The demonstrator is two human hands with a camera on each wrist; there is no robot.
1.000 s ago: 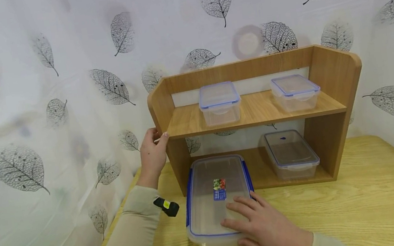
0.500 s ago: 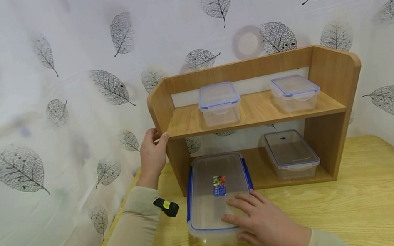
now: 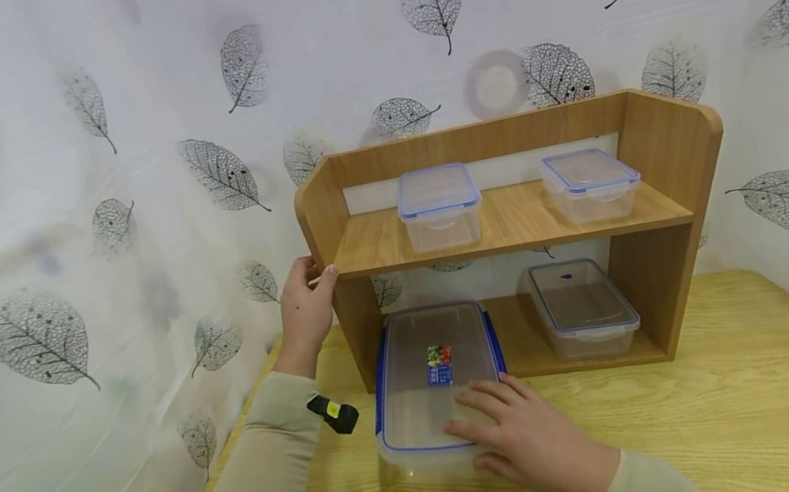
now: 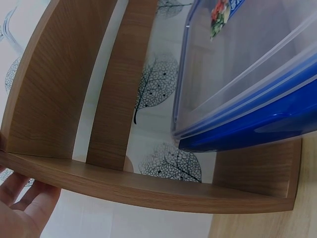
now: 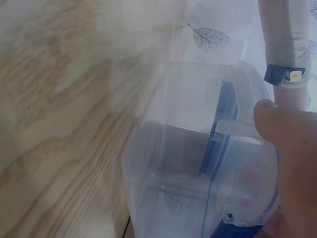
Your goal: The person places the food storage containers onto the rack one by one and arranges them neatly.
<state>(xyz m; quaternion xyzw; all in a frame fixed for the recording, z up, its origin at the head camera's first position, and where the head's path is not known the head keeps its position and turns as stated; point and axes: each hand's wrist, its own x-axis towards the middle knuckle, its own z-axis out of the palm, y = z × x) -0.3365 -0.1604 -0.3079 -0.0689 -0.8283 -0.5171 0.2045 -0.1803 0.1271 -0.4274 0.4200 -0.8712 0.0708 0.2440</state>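
Note:
My left hand [image 3: 304,317] grips the left side panel of a two-tier wooden shelf [image 3: 516,247], thumb at its front edge and fingers behind it. A large clear food storage box [image 3: 427,422] with a blue-rimmed lid, blue side latches and a fruit label lies front to back, its far end within the lower left compartment. Its front end stands out over the table. My right hand [image 3: 539,440] rests with spread fingers on the lid's near right corner; the thumb [image 5: 270,119] touches the front end by a clear latch. In the left wrist view, a blue latch [image 4: 247,126] shows close up.
Two small lidded boxes stand on the upper tier, one left of middle [image 3: 440,210] and one at right [image 3: 592,186]. A medium lidded box [image 3: 585,312] sits in the lower right. The yellow wooden table [image 3: 748,390] bears the shelf, before a leaf-print curtain [image 3: 365,40].
The large box has slid a little farther back, towards the lower tier, with my right hand moving along on it. My left hand has stayed on the side panel.

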